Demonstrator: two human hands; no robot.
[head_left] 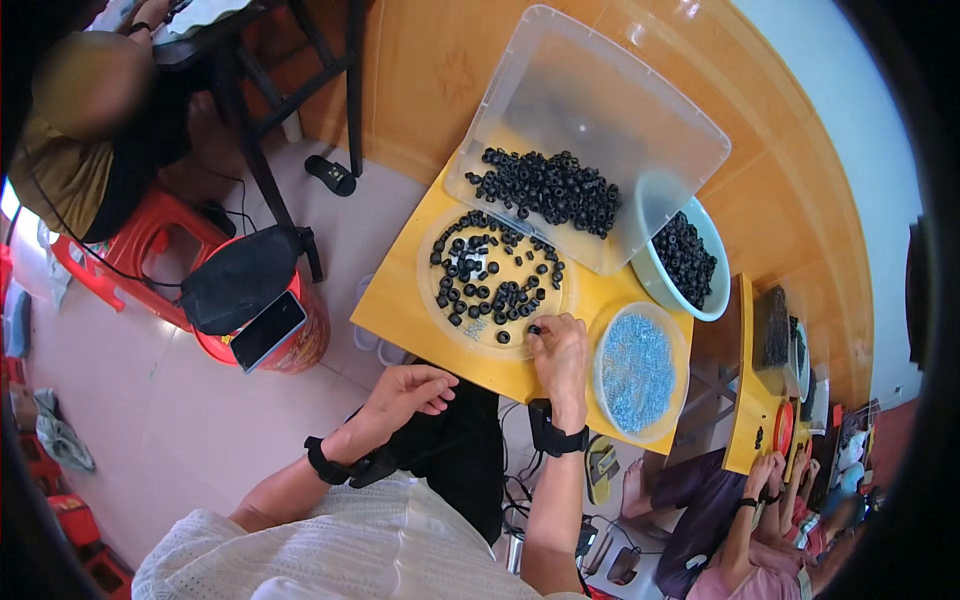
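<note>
Fingers (432,391) of the left hand (400,397) curl loosely together off the yellow table (398,297), while the right hand (562,355) pinches a black bead (535,329) at the near rim of a round clear tray (520,268) of scattered beads, a bowl (681,365) of blue beads (637,375) just right, a tilted clear bin (600,90) beyond.

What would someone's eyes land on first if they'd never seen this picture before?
Probably the big heap of black beads in the clear bin on the far side of the yellow table. Next come the bright light-blue pieces in the round tub near its right edge. Then the right hand, fingers around a small black bead.
</note>
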